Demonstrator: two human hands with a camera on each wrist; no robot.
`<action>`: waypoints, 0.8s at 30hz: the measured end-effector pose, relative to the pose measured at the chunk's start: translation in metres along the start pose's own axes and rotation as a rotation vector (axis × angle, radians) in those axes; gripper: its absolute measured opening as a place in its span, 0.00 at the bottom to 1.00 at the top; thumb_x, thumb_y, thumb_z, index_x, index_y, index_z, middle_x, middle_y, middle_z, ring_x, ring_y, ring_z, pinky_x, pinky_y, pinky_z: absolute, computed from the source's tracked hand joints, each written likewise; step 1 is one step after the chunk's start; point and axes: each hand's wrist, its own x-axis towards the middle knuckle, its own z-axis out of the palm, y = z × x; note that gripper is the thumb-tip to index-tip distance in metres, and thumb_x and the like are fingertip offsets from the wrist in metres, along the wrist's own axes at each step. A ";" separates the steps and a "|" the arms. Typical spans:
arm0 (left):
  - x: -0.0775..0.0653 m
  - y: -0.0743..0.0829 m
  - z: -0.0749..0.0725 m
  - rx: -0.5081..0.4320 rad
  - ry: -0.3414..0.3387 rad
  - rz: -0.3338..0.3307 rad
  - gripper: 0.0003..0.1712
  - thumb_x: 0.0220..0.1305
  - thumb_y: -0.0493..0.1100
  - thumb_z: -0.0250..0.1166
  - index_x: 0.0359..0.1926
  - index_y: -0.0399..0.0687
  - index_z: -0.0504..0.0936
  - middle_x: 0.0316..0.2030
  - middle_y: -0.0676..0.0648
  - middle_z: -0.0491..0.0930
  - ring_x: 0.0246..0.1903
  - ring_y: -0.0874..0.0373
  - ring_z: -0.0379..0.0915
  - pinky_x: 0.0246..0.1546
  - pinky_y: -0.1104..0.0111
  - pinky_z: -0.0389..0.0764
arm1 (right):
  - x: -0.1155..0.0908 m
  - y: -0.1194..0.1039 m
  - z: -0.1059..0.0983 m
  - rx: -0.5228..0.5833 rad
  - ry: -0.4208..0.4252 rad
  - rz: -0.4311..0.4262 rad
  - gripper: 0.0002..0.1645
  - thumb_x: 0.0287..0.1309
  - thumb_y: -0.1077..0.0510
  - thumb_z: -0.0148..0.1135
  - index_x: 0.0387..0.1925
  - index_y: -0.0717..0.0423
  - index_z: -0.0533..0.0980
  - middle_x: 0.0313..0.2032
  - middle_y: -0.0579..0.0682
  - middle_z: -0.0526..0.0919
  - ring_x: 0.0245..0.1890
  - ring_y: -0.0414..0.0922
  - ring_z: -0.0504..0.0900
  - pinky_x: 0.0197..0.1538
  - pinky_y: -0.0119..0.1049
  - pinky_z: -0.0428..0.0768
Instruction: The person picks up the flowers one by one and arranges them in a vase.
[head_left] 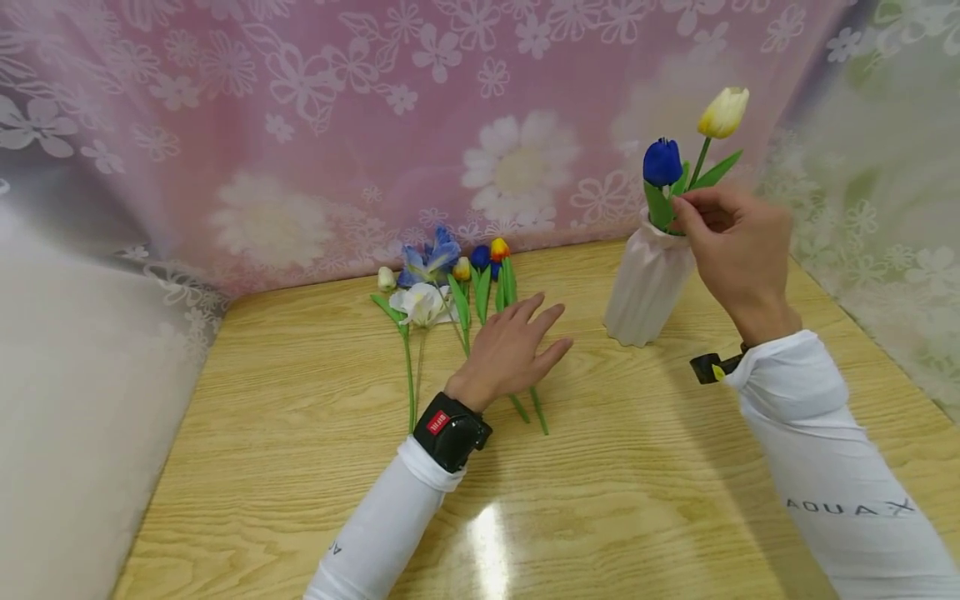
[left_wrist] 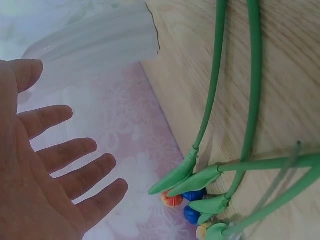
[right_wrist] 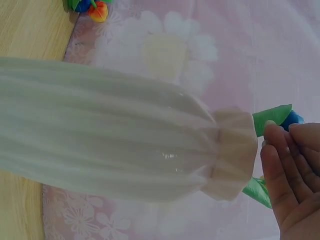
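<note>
A white ribbed vase (head_left: 647, 287) stands on the table, holding a blue tulip (head_left: 662, 163) and a white-yellow tulip (head_left: 723, 113). At its mouth my right hand (head_left: 738, 250) pinches the blue tulip by its green leaf, thumb against fingertips; the right wrist view shows the fingertips just beyond the vase rim (right_wrist: 232, 155). My left hand (head_left: 510, 346) is spread with nothing in it, over the stems of several flowers lying on the table. Among these are a red-yellow tulip (head_left: 499, 248), a blue iris-like flower (head_left: 431, 258) and a white flower (head_left: 422, 305).
The wood-grain table (head_left: 300, 467) reaches back to a pink floral cloth (head_left: 360, 150). Loose green stems (left_wrist: 255, 75) point toward the table's front, beneath and beside the left hand. A pale floral curtain (head_left: 877, 233) hangs along the right side.
</note>
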 end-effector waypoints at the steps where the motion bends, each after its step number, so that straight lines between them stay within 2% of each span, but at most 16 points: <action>1: -0.001 -0.001 0.000 -0.003 0.000 -0.003 0.31 0.73 0.60 0.47 0.70 0.53 0.64 0.70 0.43 0.58 0.66 0.46 0.58 0.61 0.51 0.63 | -0.002 0.000 0.001 0.004 -0.001 -0.006 0.15 0.59 0.56 0.65 0.37 0.67 0.84 0.30 0.59 0.85 0.25 0.25 0.78 0.34 0.18 0.74; 7: -0.008 -0.007 0.002 -0.007 -0.013 -0.048 0.32 0.73 0.61 0.46 0.70 0.54 0.64 0.70 0.43 0.57 0.66 0.46 0.57 0.61 0.50 0.63 | -0.011 -0.001 0.011 0.056 -0.016 -0.042 0.11 0.58 0.59 0.66 0.35 0.66 0.84 0.29 0.58 0.85 0.24 0.27 0.79 0.34 0.18 0.75; 11: -0.014 -0.012 0.003 0.001 -0.023 -0.089 0.32 0.72 0.62 0.46 0.71 0.55 0.64 0.70 0.43 0.57 0.66 0.45 0.57 0.61 0.48 0.62 | -0.017 -0.005 0.021 0.072 -0.055 -0.089 0.09 0.57 0.63 0.67 0.36 0.67 0.84 0.29 0.57 0.85 0.25 0.25 0.78 0.34 0.17 0.74; 14: -0.017 -0.017 0.004 -0.006 -0.027 -0.108 0.32 0.73 0.61 0.46 0.71 0.54 0.64 0.70 0.43 0.57 0.66 0.45 0.56 0.62 0.49 0.62 | -0.023 -0.007 0.030 0.077 -0.108 -0.133 0.07 0.56 0.64 0.67 0.36 0.66 0.84 0.28 0.55 0.85 0.26 0.23 0.77 0.34 0.16 0.74; 17: -0.021 -0.021 0.006 -0.008 -0.032 -0.120 0.32 0.72 0.61 0.46 0.71 0.54 0.64 0.70 0.43 0.58 0.66 0.46 0.56 0.62 0.50 0.62 | -0.031 -0.006 0.039 0.103 -0.179 -0.170 0.05 0.55 0.65 0.68 0.35 0.64 0.84 0.27 0.52 0.85 0.25 0.26 0.78 0.33 0.17 0.75; 24: -0.029 -0.028 0.005 0.037 -0.043 -0.174 0.32 0.72 0.62 0.45 0.71 0.56 0.63 0.69 0.43 0.59 0.66 0.46 0.57 0.60 0.50 0.64 | -0.047 0.002 0.063 0.137 -0.351 -0.150 0.04 0.58 0.64 0.66 0.34 0.62 0.84 0.26 0.50 0.85 0.23 0.38 0.81 0.30 0.21 0.76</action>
